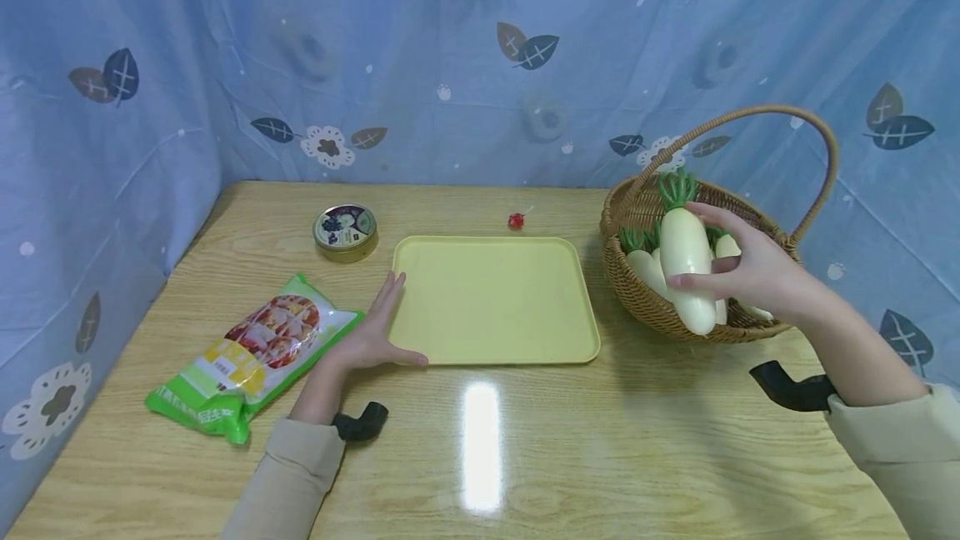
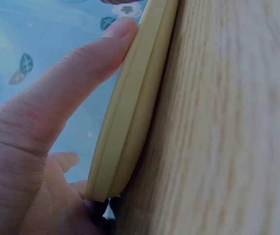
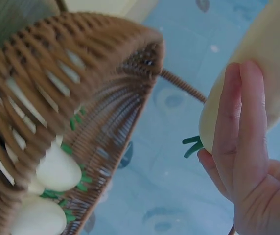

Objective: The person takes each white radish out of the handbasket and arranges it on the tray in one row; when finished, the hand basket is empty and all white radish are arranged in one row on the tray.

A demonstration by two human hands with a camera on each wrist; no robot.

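Observation:
My right hand (image 1: 738, 261) grips a white radish (image 1: 687, 261) with a green top, held in front of and above the wicker basket (image 1: 637, 294). In the right wrist view, fingers lie along the side of the radish (image 3: 272, 63). More white radishes (image 3: 57, 169) with green tops sit inside the basket. Along the left edge of the yellow tray (image 1: 487, 302), my left hand (image 1: 367, 340) rests with fingers spread. The left wrist view has the thumb (image 2: 101, 54) touching the rim of the tray (image 2: 130, 107); the other fingers are partly hidden there.
A green and white food bag (image 1: 258, 357) lies left of my left hand. Behind it stands a round tin (image 1: 346, 232). A small red item (image 1: 516, 221) lies beyond the tray. The basket's tall handle (image 1: 780, 109) arches up near the blue curtain (image 1: 450, 65).

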